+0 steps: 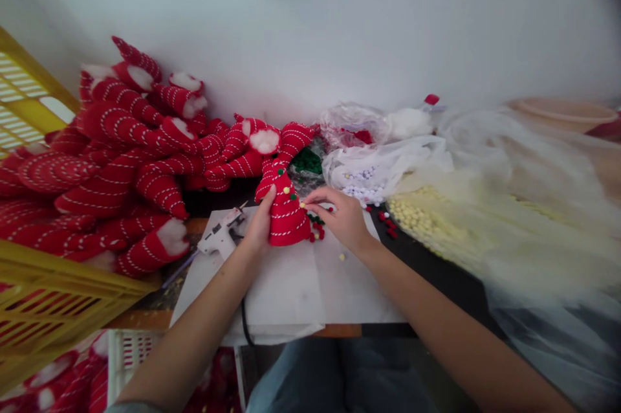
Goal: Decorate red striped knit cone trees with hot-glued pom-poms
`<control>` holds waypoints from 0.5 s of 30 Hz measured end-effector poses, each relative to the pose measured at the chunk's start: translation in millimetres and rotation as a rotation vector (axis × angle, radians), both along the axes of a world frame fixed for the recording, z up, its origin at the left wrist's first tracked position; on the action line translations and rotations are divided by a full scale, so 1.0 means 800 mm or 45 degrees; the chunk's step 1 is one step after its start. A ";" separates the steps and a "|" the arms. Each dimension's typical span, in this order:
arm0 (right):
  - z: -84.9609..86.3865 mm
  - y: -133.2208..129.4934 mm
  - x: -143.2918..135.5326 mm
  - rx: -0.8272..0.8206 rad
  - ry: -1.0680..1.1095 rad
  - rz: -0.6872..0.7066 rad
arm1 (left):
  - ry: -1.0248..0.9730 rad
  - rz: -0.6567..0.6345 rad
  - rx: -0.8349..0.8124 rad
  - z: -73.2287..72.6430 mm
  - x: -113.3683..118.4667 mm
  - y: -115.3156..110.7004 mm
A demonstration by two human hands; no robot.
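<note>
My left hand [261, 222] is closed round the left side of a red stuffed cone hat [288, 222] with white dashed stitching, which stands over white paper [291, 290]. Green and yellow pom-poms dot the cone's front. At its right edge, my right hand [339, 215] pinches a small yellow pom-pom [303, 204] between thumb and forefinger, against the fabric. A white glue gun [220, 239] lies on the paper left of my left hand. Loose red and green pom-poms [317, 229] sit just right of the cone, and one yellow pom-pom [342, 257] lies nearer me.
Many red stuffed cones [121, 134] are heaped at the left beside a yellow crate [72, 296]. Clear bags of white pom-poms [363, 193] and yellow pom-poms [427, 215] spread over the right side. A pinkish basin [563, 114] stands at the back right.
</note>
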State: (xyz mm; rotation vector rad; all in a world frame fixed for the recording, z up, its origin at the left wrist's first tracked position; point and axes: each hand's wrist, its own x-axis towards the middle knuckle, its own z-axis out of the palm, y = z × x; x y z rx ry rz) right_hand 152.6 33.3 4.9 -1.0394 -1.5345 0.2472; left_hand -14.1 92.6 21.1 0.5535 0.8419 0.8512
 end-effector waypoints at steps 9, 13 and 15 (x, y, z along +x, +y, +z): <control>-0.008 0.005 0.003 0.194 -0.193 -0.008 | -0.013 -0.035 0.023 0.007 0.003 -0.007; -0.012 0.006 0.003 0.210 -0.256 -0.003 | -0.027 -0.043 0.029 0.007 0.004 -0.009; -0.013 0.005 0.002 0.207 -0.277 0.006 | -0.041 -0.048 0.027 0.006 0.005 -0.010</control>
